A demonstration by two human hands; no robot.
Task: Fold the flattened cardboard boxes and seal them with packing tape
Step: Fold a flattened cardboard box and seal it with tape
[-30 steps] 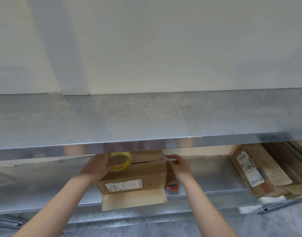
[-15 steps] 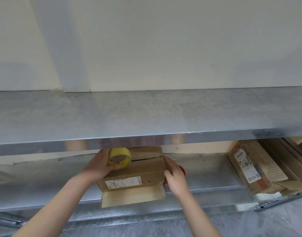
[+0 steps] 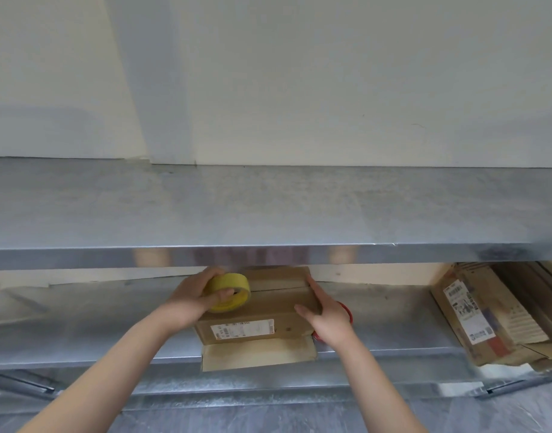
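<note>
Cardboard box (image 3: 281, 304) on the lower shelf (image 3: 81, 323), sitting between the two hands with a tape roll on it.
The left hand (image 3: 190, 295) grips the yellow tape roll (image 3: 229, 284), fingers curled over its far rim and thumb on its near edge, holding it on the box top at that hand's end. The right hand (image 3: 328, 317) is flat and uncurled, with straight fingers pressed along the opposite end of the box and the thumb spread across the top. A white label (image 3: 242, 329) faces the person below the left hand, and a loose flap (image 3: 259, 354) hangs over the shelf edge beneath it. Just behind the right hand a red object (image 3: 346, 309) shows, mostly hidden. Well to the right of that hand lie flattened boxes (image 3: 487, 310). The upper shelf (image 3: 268, 207) runs above both hands.
</note>
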